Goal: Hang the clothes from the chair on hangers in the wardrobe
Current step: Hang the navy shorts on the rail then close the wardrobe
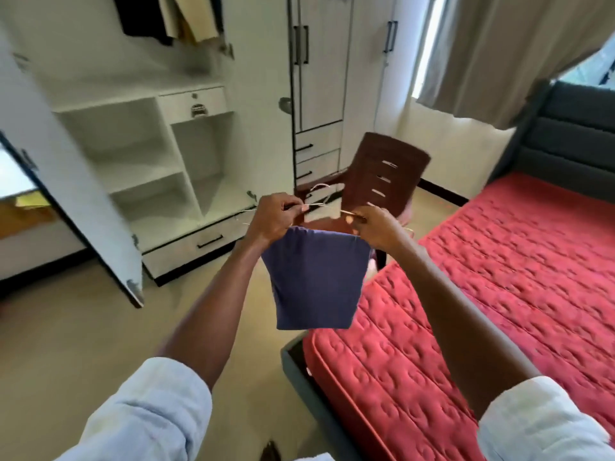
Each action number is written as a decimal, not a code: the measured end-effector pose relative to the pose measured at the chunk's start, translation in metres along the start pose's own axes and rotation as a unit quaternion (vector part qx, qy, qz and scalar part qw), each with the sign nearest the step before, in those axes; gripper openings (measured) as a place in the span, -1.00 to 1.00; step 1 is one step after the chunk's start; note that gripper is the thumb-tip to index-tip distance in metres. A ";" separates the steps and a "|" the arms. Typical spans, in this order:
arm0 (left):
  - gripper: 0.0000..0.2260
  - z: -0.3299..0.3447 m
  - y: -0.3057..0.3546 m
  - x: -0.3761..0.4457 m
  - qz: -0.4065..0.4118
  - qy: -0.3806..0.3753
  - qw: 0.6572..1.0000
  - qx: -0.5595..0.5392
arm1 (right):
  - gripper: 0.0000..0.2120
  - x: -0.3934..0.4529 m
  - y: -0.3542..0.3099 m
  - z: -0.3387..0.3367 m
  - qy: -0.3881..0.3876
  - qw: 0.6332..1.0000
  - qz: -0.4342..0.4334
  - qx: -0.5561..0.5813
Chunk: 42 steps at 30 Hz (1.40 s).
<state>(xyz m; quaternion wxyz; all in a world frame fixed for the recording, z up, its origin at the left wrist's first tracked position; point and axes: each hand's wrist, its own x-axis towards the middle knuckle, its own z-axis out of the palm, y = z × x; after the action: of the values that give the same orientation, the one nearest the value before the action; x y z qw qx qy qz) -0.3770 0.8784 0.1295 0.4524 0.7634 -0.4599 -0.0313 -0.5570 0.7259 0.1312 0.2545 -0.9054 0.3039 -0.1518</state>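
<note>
Head view, nearest first: my two rolled-up sleeves (146, 414) frame the bottom, and both forearms reach forward to meet at mid-frame. My left hand (273, 216) is curled, pinching the thin wire hanger (314, 204) near its left end; my right hand (379, 227) is curled round the hanger's right end together with the top edge of the blue garment (316, 277). The garment hangs folded over the hanger's bar and drops straight down between my wrists, clear of the floor and just left of the red mattress (499, 277).

The hanger's long axis runs left to right across me, with its hook (319, 187) pointing up and away, though blur makes the hook's exact turn hard to read.

Just behind the hands stands the brown chair (382, 174); I see nothing left on what shows of it, but its seat is mostly hidden.

Farther off and up to my left is the open wardrobe (139, 138), with clothes already hanging (173, 18) at the top edge. That is what matters, I judge: the rail lies up and left of both hands, so my left hand is the nearer one to carry the hook there.
</note>
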 end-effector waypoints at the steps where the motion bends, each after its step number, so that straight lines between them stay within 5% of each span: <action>1: -0.90 -0.016 -0.014 0.009 -0.003 0.012 1.000 0.013 | -0.75 0.015 -0.008 0.008 0.006 1.000 -0.001 -0.006; 8: -0.85 -0.132 -0.098 0.088 0.001 0.057 0.990 0.132 | -0.86 0.122 -0.127 0.071 0.054 0.998 -0.038 -0.015; 13: -0.75 -0.204 -0.138 0.157 0.020 0.106 0.942 0.318 | -0.75 0.199 -0.215 0.091 0.059 0.995 -0.077 -0.002; 17: -0.72 -0.265 -0.163 0.219 0.012 0.119 0.924 0.363 | -0.84 0.273 -0.272 0.090 0.008 0.993 -0.119 0.002; 21: -0.75 -0.321 -0.182 0.281 0.006 0.156 0.922 0.355 | -0.79 0.341 -0.308 0.085 -0.026 0.979 -0.203 -0.021; 26: -0.74 -0.395 -0.214 0.369 0.017 0.239 0.908 0.344 | -0.82 0.426 -0.354 0.079 -0.045 0.959 -0.256 0.108; 30: -0.79 -0.449 -0.231 0.445 0.024 0.287 0.901 0.323 | -0.81 0.501 -0.412 0.086 0.027 0.948 -0.251 0.196; 37: -0.57 -0.522 -0.271 0.541 0.003 0.328 0.910 0.254 | -0.83 0.625 -0.542 0.070 0.171 0.917 -0.353 0.067; 42: -0.62 -0.559 -0.297 0.576 0.046 0.397 0.914 0.074 | -0.81 0.704 -0.639 0.044 0.246 0.890 -0.382 0.035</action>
<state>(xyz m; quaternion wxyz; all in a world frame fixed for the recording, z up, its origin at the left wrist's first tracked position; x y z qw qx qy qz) 0.4140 0.8775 0.4574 0.5405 0.7224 -0.2783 0.3294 0.3061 0.7385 0.5330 0.1259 -0.8758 -0.0181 -0.4656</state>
